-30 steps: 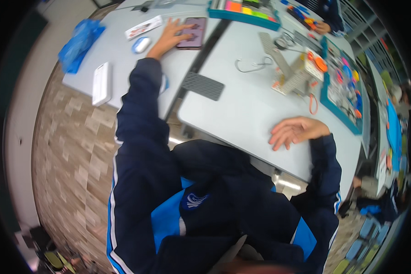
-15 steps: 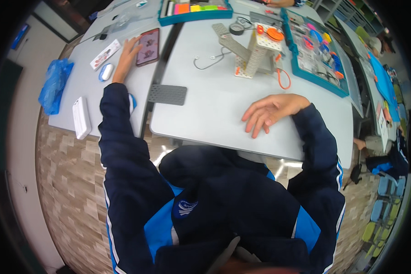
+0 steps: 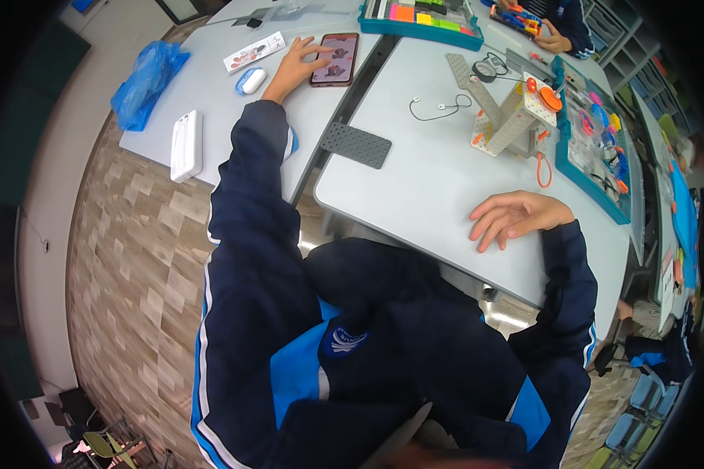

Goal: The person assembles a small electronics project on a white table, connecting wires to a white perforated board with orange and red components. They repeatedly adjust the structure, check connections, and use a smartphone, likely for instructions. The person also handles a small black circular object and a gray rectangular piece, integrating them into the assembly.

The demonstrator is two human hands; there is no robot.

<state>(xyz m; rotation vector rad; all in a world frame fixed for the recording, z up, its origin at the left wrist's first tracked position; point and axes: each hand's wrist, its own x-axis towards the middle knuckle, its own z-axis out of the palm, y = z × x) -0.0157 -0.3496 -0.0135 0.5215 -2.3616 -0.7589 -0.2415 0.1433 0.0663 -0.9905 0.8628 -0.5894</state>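
Observation:
My left hand (image 3: 297, 66) reaches over the left table, its fingers spread across the edge of a smartphone (image 3: 338, 61) with a lit pinkish screen. Beside that hand lie a white earbud case (image 3: 251, 81) with a blue edge and a narrow white printed card (image 3: 254, 52). My right hand (image 3: 518, 216) rests near the front of the right table, fingers loosely curled and apart, holding nothing. Beyond it stands a beige perforated building-block model (image 3: 516, 121) with an orange wheel (image 3: 551, 98) and an orange cord loop (image 3: 544, 172).
A grey perforated plate (image 3: 357, 145) bridges toward the gap between tables. Teal parts cases (image 3: 594, 184) stand right and far. A white power bank (image 3: 186, 146), blue plastic bag (image 3: 147, 84) and thin cable (image 3: 438, 117) lie about. Across the table, another person's hand (image 3: 554, 37) holds colourful parts.
The view has swung, so the tables and things sit farther right in the picture. My left fingers have shifted a little over the phone; the right hand keeps its loose pose.

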